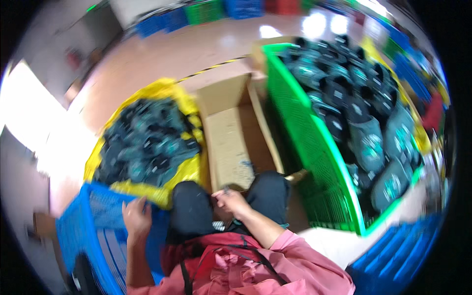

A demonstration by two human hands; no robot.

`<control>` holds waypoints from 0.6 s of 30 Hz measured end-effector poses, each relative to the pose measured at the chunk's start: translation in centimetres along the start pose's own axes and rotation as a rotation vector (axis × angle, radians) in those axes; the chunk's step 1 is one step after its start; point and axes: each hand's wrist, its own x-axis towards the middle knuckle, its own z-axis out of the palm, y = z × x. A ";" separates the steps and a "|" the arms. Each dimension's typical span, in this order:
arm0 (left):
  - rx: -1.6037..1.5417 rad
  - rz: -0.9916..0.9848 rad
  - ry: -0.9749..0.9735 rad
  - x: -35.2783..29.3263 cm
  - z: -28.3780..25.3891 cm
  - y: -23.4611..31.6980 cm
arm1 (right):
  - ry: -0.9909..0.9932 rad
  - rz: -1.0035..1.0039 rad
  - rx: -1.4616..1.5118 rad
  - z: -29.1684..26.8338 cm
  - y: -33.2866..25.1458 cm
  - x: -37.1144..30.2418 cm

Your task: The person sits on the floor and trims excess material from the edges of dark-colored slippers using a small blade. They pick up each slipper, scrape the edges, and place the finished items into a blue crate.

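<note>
Left hand (136, 216) is down at the near rim of the blue crate (93, 231), on the person's left; its fingers (145, 209) curl together over the crate's edge, touching the plastic. The picture is too blurred to tell whether anything lies under them.

Right hand (232, 200) sits between the knees, above the dark trousers (191, 211). Its fingers (222, 192) are pinched together on something small and dark at the fingertips, and I cannot tell what that thing is. It sits right at the tips, just in front of the near end of the open cardboard box (231, 142).

That box lies on the floor straight ahead, flaps up. To its left, touching it, is the yellow bag (169, 93), heaped with dark grey-teal pouches (147, 142). To its right stands the green crate (305, 142), piled high with more of the same dark items. A second blue crate (398, 250) shows at lower right, well apart from both hands. More coloured crates line the far wall.
</note>
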 end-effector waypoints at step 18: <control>0.614 -0.514 -0.027 -13.5 -19.3 2.4 | 0.092 -0.054 0.143 -4.8 0.3 2.1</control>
